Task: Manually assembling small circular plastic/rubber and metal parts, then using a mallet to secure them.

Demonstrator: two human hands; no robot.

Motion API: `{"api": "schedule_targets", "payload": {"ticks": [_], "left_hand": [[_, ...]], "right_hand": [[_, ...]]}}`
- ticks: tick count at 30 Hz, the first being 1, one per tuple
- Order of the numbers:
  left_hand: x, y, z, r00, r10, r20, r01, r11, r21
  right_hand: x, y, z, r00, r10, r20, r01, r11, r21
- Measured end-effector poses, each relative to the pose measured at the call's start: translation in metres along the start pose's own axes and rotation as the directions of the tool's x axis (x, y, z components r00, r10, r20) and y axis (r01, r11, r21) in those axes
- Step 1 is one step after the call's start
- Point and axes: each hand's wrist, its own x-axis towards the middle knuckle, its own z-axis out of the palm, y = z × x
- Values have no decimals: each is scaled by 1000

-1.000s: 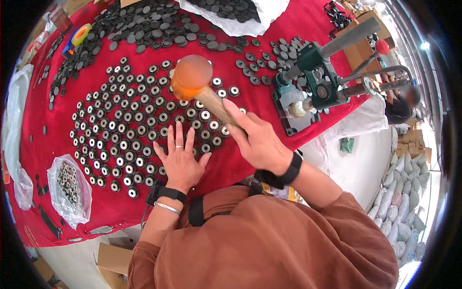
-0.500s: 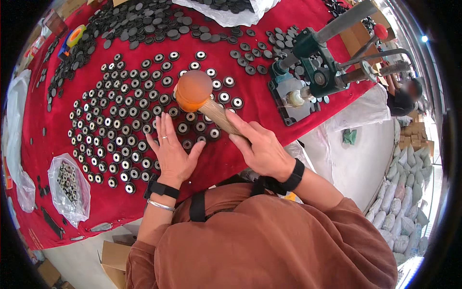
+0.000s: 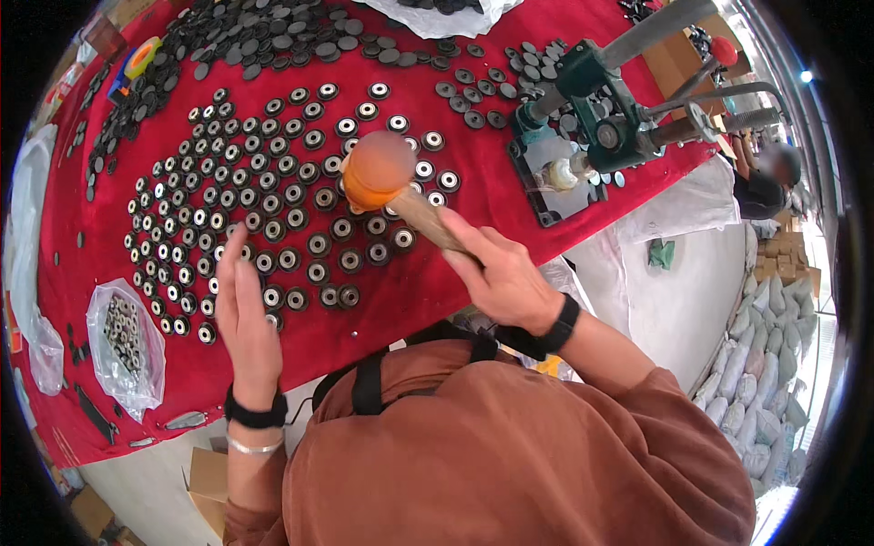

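My right hand [image 3: 510, 284] is wrapped round the wooden handle of a mallet [image 3: 378, 173] with an orange, round-faced head. The mallet head hovers over or rests on the small parts; I cannot tell which. Many black round parts with silver ring centres [image 3: 319, 245] are spread face up on the red cloth [image 3: 410, 300]. At their near left edge, my left hand [image 3: 248, 332] is turned edge-on with its fingers stretched out. It looks slightly blurred, holds nothing and hides some of the parts behind it.
A green hand press [image 3: 596, 114] with a red knob stands at the right. Plain dark discs [image 3: 273, 41] are heaped at the back. A clear plastic bag [image 3: 150, 378] of small ring parts lies at the left. Beyond the table, filled sacks [image 3: 756, 382] are stacked, and a person [image 3: 769, 187] is at the far right.
My left hand has moved left and turned from palm down to edge-on. Parts near it have shifted left and spread. The mallet has moved slightly right, still in my right hand.
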Motion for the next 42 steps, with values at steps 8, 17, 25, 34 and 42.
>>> {"api": "schedule_targets", "payload": {"ticks": [8,17,25,34,42], "left_hand": [[-67,-40,-7,973,180,144,-228,649,726],[-84,-83,32,971,192,142,-224,527,820],[-84,-81,34,981,159,114,-183,539,822],[-67,-67,62,939,305,157,-296,487,821],[-70,-68,80,950,252,185,-291,498,817]], "right_hand": [[-16,7,13,993,78,92,-59,981,-187],[-38,-7,-17,994,-106,27,105,993,55],[-45,19,8,975,-24,220,41,997,-72],[-58,-3,-4,998,55,5,-55,986,159],[-81,-20,12,992,121,-41,-113,980,162]]}}
